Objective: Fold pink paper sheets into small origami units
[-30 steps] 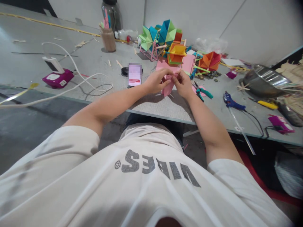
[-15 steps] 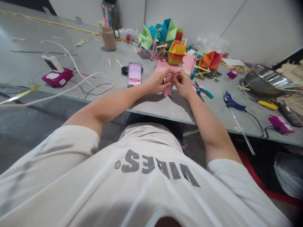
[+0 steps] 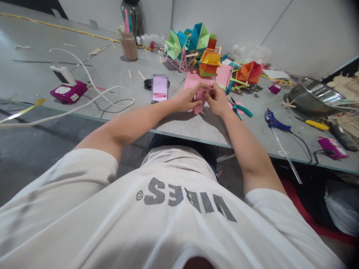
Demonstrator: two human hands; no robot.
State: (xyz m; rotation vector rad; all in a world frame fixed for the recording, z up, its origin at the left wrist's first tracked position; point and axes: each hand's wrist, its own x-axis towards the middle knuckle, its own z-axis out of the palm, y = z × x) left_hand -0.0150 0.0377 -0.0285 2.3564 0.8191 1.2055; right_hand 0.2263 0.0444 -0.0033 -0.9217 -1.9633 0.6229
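Observation:
A folded piece of pink paper (image 3: 199,106) is held just above the table between both hands. My left hand (image 3: 188,98) grips it from the left, fingers bent over its upper part. From the other side, my right hand (image 3: 218,99) pinches its upper right edge with thumb and fingers. The exact fold under the fingertips is hidden. Behind the hands lie flat pink sheets (image 3: 193,77). Close to my right hand are teal-handled pliers (image 3: 242,110). Beyond stand folded paper shapes in green and blue (image 3: 198,37), yellow-orange (image 3: 209,62) and orange (image 3: 249,72).
Left of the hands lies a phone (image 3: 159,88), its screen blurred. A white cable (image 3: 92,80) loops near a purple socket block (image 3: 68,91). On the right are a blue glue gun (image 3: 276,121), a yellow-handled cutter (image 3: 316,124) and a metal bowl (image 3: 311,95). A stick-filled cup (image 3: 128,46) stands behind.
Almost nothing differs. Both hands stay at the pink paper, with only a slight shift of the fingers and paper.

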